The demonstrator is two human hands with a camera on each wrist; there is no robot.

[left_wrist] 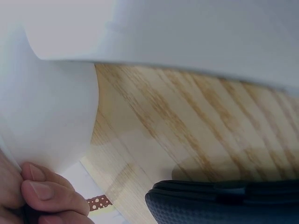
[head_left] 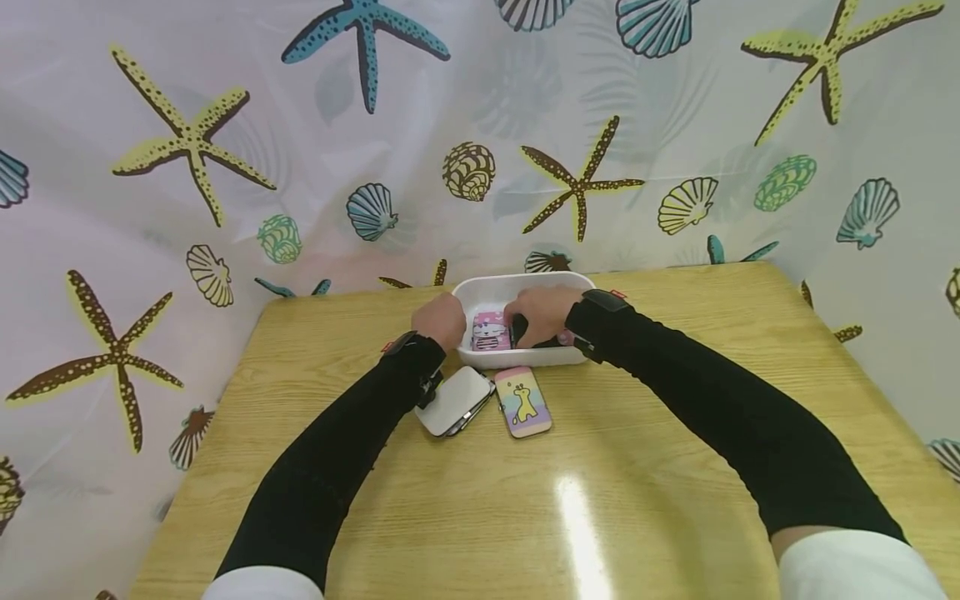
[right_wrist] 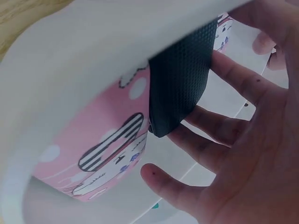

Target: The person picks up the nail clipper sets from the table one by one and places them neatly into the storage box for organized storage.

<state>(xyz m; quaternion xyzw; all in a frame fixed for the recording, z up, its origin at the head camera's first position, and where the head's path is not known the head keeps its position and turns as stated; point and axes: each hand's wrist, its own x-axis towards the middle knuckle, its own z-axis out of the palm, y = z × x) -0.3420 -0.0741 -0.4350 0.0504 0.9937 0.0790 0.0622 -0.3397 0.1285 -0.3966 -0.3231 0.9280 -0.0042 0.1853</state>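
A white plastic basin [head_left: 517, 358] stands at the back of the table. My left hand [head_left: 440, 322] grips its left rim; in the left wrist view its curled fingers [left_wrist: 49, 193] lie against the white wall. Inside the basin, my right hand [head_left: 546, 312] holds a black textured case [right_wrist: 182, 79] on edge, fingers along its side; the thumb's contact is hard to see. A pink case [right_wrist: 117, 135] with a white cartoon animal and striped bow stands beside it. Another pink patterned item [right_wrist: 223, 35] shows past the black one.
In front of the basin lie a white flat case [head_left: 456, 402] with dark edges, under my left wrist, and a pastel giraffe case [head_left: 523, 402]. A patterned curtain [head_left: 420, 150] hangs behind the wooden table [head_left: 480, 500]. A black textured edge [left_wrist: 224, 203] fills the left wrist view's corner.
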